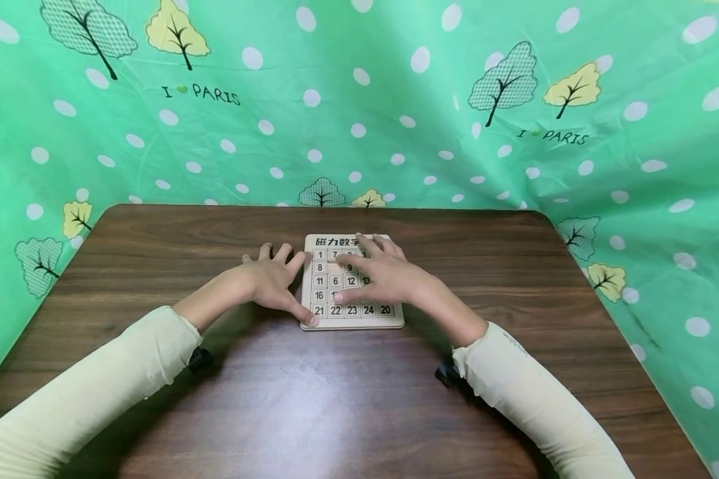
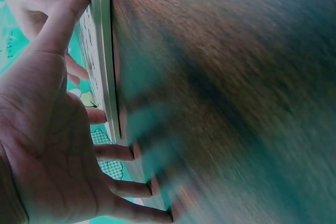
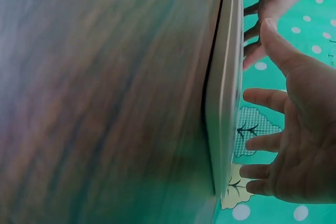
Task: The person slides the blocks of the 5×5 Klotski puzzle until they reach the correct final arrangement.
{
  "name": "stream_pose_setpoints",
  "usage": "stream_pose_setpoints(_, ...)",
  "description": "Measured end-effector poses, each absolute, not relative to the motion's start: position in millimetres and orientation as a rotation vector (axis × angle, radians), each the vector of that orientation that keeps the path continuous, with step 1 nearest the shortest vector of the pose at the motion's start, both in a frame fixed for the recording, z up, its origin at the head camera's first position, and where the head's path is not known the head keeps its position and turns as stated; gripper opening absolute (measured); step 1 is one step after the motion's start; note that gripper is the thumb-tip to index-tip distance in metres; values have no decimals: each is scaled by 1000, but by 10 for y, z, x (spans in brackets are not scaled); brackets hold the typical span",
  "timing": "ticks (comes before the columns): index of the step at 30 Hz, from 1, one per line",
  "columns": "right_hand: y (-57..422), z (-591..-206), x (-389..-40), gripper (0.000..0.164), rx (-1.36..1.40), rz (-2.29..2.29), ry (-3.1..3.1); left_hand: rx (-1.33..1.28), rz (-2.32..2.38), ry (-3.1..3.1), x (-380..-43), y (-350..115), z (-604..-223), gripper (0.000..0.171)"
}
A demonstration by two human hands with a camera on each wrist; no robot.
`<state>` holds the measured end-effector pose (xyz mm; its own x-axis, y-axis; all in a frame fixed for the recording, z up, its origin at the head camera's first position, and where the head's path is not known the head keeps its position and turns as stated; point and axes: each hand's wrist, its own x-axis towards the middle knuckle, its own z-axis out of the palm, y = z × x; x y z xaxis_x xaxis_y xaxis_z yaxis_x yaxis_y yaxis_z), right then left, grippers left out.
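Note:
A wooden number sliding puzzle (image 1: 353,324) lies flat on the table, with numbered square tiles in rows under a printed heading. A tile-free slot shows right of the 8. My left hand (image 1: 271,279) is at its left side with fingers spread; the thumb rests on the lower left corner and the index fingertip is at the left edge. My right hand (image 1: 389,276) reaches over the right half, fingers spread and fairly straight, hiding several tiles. In the right wrist view, the right hand's fingertips (image 3: 252,142) stand just off the board's face.
The dark wood-grain table (image 1: 311,412) extends around the board. Behind it and along both sides hangs a green curtain (image 1: 359,100) with white dots and printed trees. Small black devices (image 1: 447,374) sit under both wrists, by the pale sleeves (image 1: 533,386).

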<state>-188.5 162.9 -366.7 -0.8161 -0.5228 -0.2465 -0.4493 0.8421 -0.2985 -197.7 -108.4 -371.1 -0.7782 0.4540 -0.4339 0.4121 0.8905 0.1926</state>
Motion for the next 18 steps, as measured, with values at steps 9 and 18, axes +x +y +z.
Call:
stream_pose_setpoints(9, 1643, -3657, -1890, 87, -732, -272, 2708, 621, 133, 2582, -1979, -1094, -3720, 144)
stream_pose_setpoints(18, 1690, -3619, -1745, 85, -753, -265, 2686, 620, 149, 2581, -1946, -1099, -3690, 144)
